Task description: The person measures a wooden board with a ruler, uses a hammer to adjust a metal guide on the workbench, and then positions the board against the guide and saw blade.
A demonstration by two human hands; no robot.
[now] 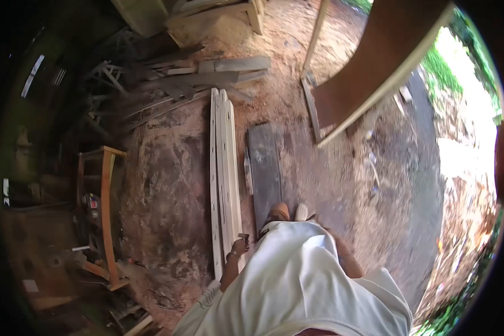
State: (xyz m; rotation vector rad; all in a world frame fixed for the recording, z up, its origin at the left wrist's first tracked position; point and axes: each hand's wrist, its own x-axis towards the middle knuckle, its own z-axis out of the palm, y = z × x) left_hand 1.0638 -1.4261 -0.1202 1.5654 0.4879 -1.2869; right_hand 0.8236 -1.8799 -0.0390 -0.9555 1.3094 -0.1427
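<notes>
Timbers (224, 168), pale and slotted, close alongside the left hand (240, 246)

The view was lit mainly from the right, where strong daylight fell in and the ground (465, 168) was blown out to near white, with detail in the grass (443, 70) partly washed out. The left side was left dim, the frame (107, 218) and the clutter behind it sunk in murky shadow, broken only by small bright patches. The floor (168, 190) was moderately lit in the middle. Smearing was seen across the right-hand ground, while the boards (224, 168) were rendered more crisply. Soft folds were shaded on the pale shirt (297, 274). Straight edges were bowed by the wide lens, and the corners were darkened to black.
</notes>
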